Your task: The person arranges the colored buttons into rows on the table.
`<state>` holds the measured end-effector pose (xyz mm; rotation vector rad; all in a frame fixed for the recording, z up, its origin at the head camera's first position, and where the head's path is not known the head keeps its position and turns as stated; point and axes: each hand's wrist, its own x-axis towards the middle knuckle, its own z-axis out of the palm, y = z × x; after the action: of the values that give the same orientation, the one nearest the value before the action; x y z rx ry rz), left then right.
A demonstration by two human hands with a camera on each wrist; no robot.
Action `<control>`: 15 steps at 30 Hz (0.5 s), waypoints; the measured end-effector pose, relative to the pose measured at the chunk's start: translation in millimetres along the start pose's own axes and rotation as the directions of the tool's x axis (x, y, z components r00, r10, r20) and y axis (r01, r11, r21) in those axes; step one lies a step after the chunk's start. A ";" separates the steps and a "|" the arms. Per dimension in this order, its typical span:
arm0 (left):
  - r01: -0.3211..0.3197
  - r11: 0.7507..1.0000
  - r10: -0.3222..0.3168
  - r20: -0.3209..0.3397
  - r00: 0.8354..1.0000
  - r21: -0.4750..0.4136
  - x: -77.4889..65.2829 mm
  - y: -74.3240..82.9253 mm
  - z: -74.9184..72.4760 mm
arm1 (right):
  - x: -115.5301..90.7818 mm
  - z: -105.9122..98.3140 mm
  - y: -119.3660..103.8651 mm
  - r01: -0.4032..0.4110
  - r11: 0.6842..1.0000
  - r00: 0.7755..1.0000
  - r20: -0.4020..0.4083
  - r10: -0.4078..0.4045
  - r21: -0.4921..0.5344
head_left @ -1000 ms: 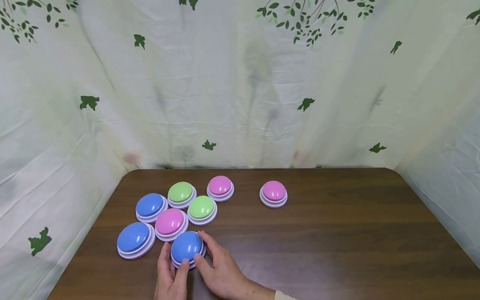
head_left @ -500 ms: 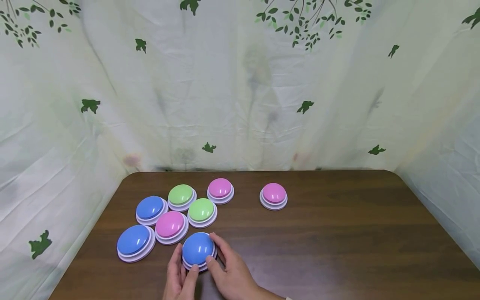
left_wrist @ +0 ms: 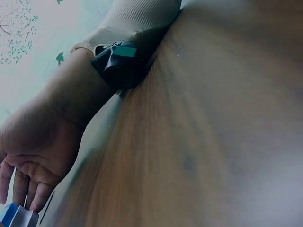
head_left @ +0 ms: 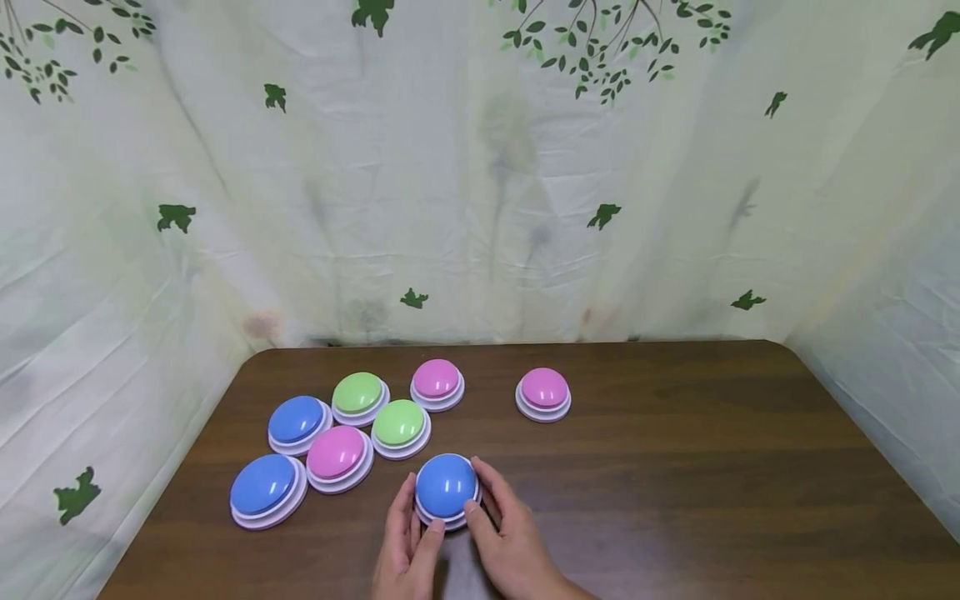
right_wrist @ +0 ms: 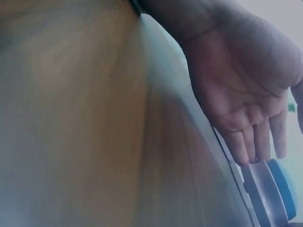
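Blue button (head_left: 446, 486) between left hand (head_left: 406, 550) and right hand (head_left: 513, 540), its sides in their part-curled grip.

My head camera faces forward and down; both wrist cameras, close over the table (head_left: 712, 483), share my held blue button (head_left: 446, 485).

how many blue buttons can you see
3: the held blue button between the left hand and right hand, the near-left blue button, and the rear-left blue button just behind it.
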<state>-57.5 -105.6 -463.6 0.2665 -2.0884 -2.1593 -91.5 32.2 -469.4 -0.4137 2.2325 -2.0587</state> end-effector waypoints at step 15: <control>-0.044 0.995 0.020 0.248 0.968 0.090 28.5 1.3 69.9 | 8.3 -63.7 3.8 -0.072 0.986 0.951 -0.307 0.022 -0.152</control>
<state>-100.2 -43.4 -461.3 -0.0312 -2.3117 -2.1755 -115.1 91.9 -466.0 -0.0494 2.5648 -2.0444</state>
